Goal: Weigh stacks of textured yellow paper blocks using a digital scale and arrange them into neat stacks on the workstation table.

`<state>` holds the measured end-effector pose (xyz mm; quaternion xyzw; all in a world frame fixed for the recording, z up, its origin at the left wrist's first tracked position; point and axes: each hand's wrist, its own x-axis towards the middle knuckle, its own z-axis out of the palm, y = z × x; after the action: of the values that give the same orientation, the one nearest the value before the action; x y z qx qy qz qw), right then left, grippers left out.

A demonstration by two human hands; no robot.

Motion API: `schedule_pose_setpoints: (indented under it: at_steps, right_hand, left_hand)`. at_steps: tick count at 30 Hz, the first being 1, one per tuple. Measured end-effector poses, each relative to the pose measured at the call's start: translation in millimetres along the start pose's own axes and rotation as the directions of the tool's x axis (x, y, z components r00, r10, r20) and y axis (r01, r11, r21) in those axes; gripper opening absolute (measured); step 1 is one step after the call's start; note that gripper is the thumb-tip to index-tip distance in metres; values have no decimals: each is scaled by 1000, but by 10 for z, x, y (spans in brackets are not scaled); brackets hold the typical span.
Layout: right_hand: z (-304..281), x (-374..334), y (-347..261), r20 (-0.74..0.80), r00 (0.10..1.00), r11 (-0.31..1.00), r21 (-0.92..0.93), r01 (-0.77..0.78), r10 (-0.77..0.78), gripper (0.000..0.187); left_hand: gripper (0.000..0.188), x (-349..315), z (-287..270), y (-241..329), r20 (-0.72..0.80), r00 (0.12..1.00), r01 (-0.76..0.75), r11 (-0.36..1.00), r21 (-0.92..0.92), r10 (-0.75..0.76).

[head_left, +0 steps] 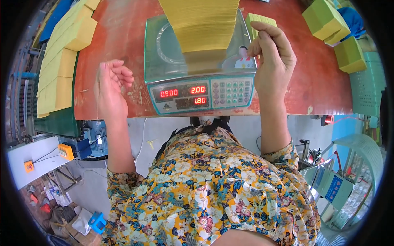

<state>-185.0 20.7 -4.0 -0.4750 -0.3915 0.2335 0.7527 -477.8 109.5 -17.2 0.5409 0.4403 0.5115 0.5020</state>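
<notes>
A tall stack of yellow paper sheets stands on the metal pan of a digital weighing scale, reaching past the top edge of the view. Left of the scale, my left hand hovers above the table with loosely curled fingers and nothing in it. My right hand is raised at the scale's right edge, its fingers bent but apart, with nothing visible between them. Behind its fingertips a smaller yellow paper block sits beside the scale, partly hidden. Neither hand touches the tall stack.
Rows of yellow paper blocks line the red table's left side. More yellow blocks lie at the far right, near a green perforated panel. A motor is below the left edge; a green metal chair stands lower right.
</notes>
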Motion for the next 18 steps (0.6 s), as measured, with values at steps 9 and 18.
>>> schedule_pose_setpoints:
  at_steps: [9,18]
  right_hand:
    - [-129,217,130,-22,999,999,-28,-32,31,16]
    - [75,912,908,71,916,912,91,-401,396,45]
  left_hand:
    - [46,278,183,-26,118,993,2,1000,17,-4]
    - [58,744,1112,-201,256,955,246,886,-393,-151]
